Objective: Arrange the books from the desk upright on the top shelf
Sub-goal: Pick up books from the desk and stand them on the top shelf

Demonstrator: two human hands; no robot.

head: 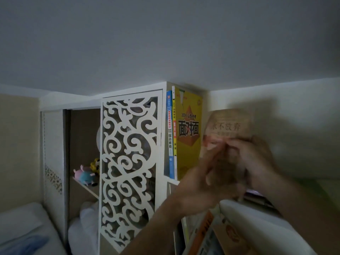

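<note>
I grip the tan book (228,131) upright in both hands, left hand (200,179) and right hand (257,161) curled round its lower half, at three o'clock of the yellow book (189,133) standing on the top shelf (173,181), spine vertical so it can slot alongside.

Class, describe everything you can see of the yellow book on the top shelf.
The yellow book stands upright on the top shelf, cover facing out, with large black characters and an orange-red triangle on it. Its spine presses against a thinner blue book on its left. Its lower right corner is hidden behind the left hand. It looks like a glossy paperback; nothing grips it.
</note>
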